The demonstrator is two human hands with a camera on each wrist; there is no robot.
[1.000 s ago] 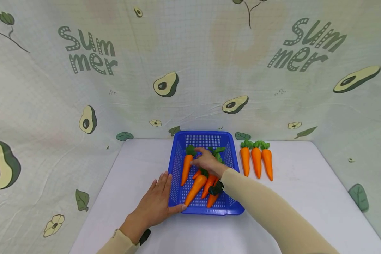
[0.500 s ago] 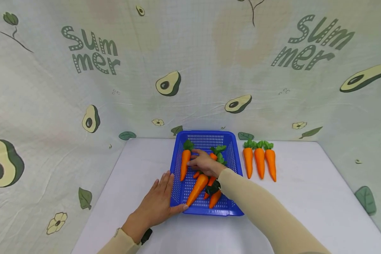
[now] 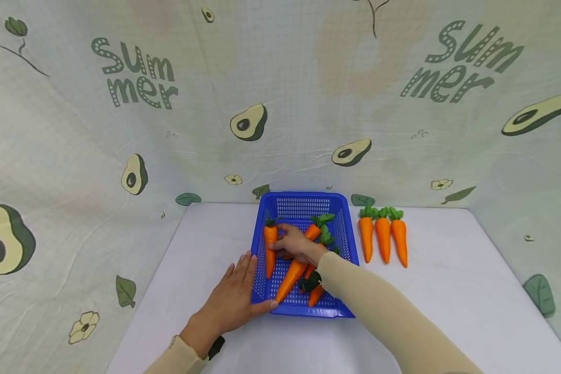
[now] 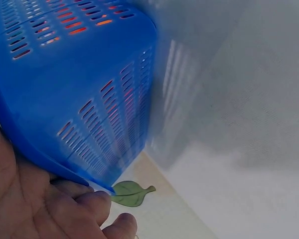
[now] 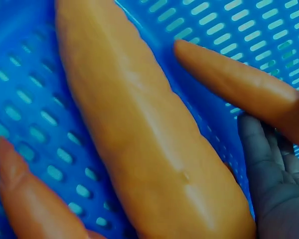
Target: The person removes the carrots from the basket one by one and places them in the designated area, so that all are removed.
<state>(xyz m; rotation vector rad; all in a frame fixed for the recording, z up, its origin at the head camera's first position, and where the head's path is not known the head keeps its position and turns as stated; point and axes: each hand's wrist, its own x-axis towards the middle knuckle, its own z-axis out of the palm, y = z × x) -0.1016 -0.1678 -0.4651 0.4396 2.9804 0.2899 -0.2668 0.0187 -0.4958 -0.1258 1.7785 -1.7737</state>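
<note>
A blue mesh basket [image 3: 308, 312] holds several orange carrots with green leafy tops. My right hand [image 3: 293, 243] reaches into it, and its fingertips touch the side of the leftmost carrot [image 3: 270, 262], which lies along the left wall. In the right wrist view straight fingers meet that carrot [image 5: 239, 82] from below. A large carrot [image 3: 290, 280] slants beneath the right hand; others are partly hidden by the hand and forearm. My left hand [image 3: 229, 301] rests on the basket's front left corner, its fingers straight along the left rim and its thumb at the near rim.
Three carrots [image 3: 382, 239] lie in a row on the white table [image 3: 430, 291], right of the basket, tops towards the back. A patterned cloth [image 3: 299, 98] hangs behind the table and along both sides.
The leftmost carrot first shifts up and left, then slides nearer along the left wall, with my right hand moving slightly left beside it. My left hand stays at the corner.
</note>
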